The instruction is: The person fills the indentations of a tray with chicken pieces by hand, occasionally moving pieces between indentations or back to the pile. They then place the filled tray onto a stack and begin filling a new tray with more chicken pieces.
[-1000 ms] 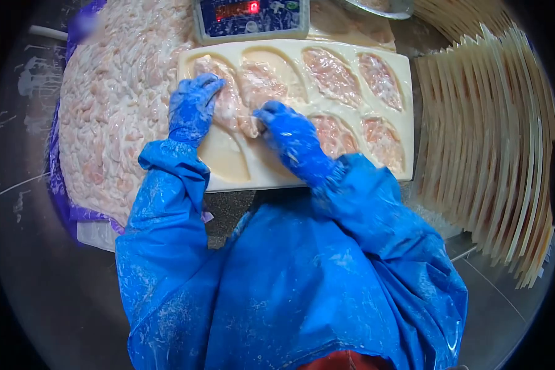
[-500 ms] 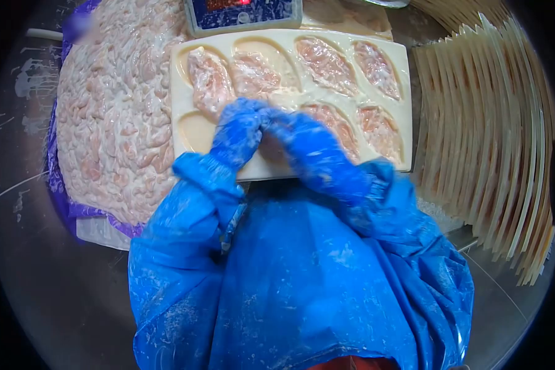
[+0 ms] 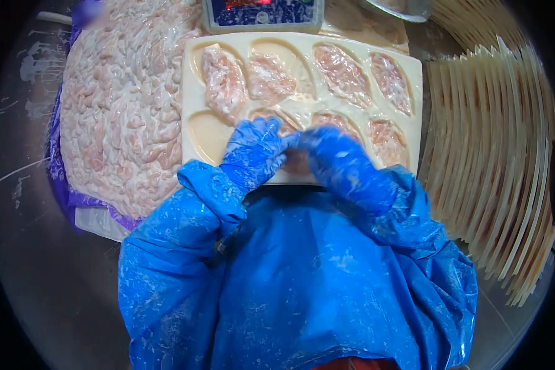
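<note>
A cream-coloured moulded tray [image 3: 188, 139] has leaf-shaped hollows, several holding pale pink pieces of raw chicken [image 3: 342, 71]. Over a lower-row hollow, my gloved left hand [image 3: 253, 151] has its fingers curled on a chicken piece [image 3: 297, 163], which is mostly covered. Close beside it, my gloved right hand [image 3: 345, 160] reaches its fingertips to the same piece, its fingers blurred by motion. The lower-left hollow shows bare tray. Another piece [image 3: 224, 80] at the upper left overlaps its hollow's lower edge.
A large heap of wet raw chicken [image 3: 123, 117] lies at left on purple plastic sheeting [image 3: 58, 166]. Behind the tray stands a scale with a red display [image 3: 262, 15]. At right is a long row of thin upright sheets [image 3: 487, 160]. A metal bowl [image 3: 404, 7] sits at the back.
My hands have shifted slightly nearer to me on the tray and a little apart, showing more of the hollow between them. The whole view has shifted slightly.
</note>
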